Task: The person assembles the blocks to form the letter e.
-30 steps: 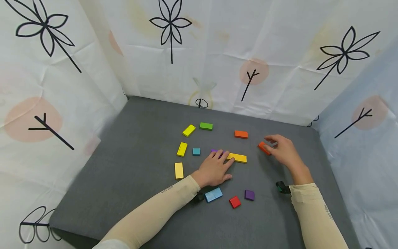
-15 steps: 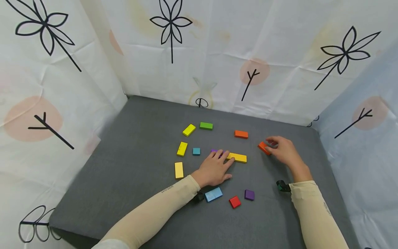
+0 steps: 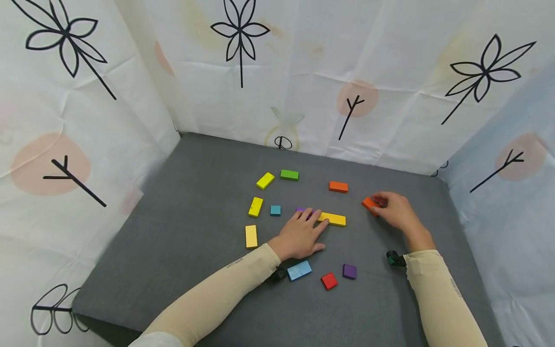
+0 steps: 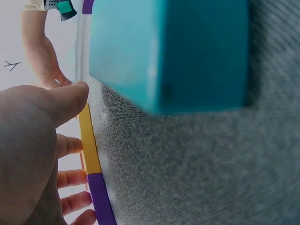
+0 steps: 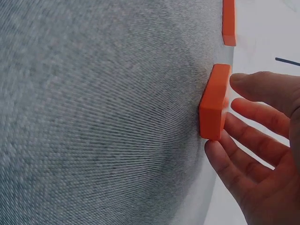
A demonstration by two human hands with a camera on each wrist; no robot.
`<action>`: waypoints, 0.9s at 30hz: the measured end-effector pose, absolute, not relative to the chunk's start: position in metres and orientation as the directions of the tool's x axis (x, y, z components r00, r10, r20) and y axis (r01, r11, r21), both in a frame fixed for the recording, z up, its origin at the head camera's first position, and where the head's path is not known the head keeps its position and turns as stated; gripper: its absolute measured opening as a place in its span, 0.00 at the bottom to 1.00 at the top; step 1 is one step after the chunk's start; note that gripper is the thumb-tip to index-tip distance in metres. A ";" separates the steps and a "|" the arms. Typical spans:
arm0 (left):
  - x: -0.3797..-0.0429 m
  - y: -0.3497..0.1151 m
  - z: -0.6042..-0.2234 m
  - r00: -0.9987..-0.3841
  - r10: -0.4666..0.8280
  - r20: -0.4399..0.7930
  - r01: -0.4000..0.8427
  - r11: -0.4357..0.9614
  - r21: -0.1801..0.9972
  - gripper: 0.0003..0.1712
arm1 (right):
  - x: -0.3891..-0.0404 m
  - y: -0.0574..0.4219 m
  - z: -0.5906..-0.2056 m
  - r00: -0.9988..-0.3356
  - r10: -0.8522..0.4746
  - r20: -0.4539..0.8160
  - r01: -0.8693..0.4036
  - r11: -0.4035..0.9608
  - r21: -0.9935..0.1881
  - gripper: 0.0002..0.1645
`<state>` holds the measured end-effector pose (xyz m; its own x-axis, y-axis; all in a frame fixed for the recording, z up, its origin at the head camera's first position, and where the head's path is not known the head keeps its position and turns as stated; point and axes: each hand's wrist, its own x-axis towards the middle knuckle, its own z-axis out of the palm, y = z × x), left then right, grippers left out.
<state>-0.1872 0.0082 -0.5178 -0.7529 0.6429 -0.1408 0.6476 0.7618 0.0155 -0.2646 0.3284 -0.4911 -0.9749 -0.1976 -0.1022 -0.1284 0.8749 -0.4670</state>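
My right hand (image 3: 398, 210) loosely holds an orange block (image 3: 368, 206) at the right of the grey table. In the right wrist view, the thumb tip lies along the upper edge of this block (image 5: 214, 103), and the other fingers reach round its far side. My left hand (image 3: 300, 235) lies with spread fingers at a yellow block (image 3: 332, 220) and a purple block (image 4: 101, 199), set end to end in one row. The left fingertips touch this row's side, and the hand covers much of the purple block in the head view. A light blue block (image 3: 299, 271) sits below the left wrist.
Another orange block (image 3: 338, 187) lies behind. Green (image 3: 289, 175), yellow (image 3: 265, 180) and pale yellow (image 3: 251, 236) blocks curve along the left, around a small teal block (image 3: 275, 210). Red (image 3: 329, 281) and purple (image 3: 349, 272) blocks sit nearer. Printed curtains border the table.
The right hand's index finger has come in closer to the orange block, narrowing the gap there. The left hand and the other blocks stay where they were.
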 end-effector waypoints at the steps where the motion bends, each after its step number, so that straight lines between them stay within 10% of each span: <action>1: -0.187 0.008 -0.518 -0.754 0.642 -0.142 0.646 0.763 0.018 0.44 | -0.265 0.328 -0.492 -0.975 -0.198 -0.102 -0.129 0.874 -0.468 0.28; 27: -0.187 0.007 -0.516 -0.749 0.645 -0.152 0.647 0.761 0.047 0.44 | -0.264 0.323 -0.497 -0.978 -0.196 -0.071 -0.136 0.859 -0.494 0.28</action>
<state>-0.1872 0.0067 -0.5163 -0.7486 0.6454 -0.1516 0.6467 0.7613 0.0471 -0.2637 0.3232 -0.4973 -0.9781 -0.1957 -0.0707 -0.1362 0.8588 -0.4939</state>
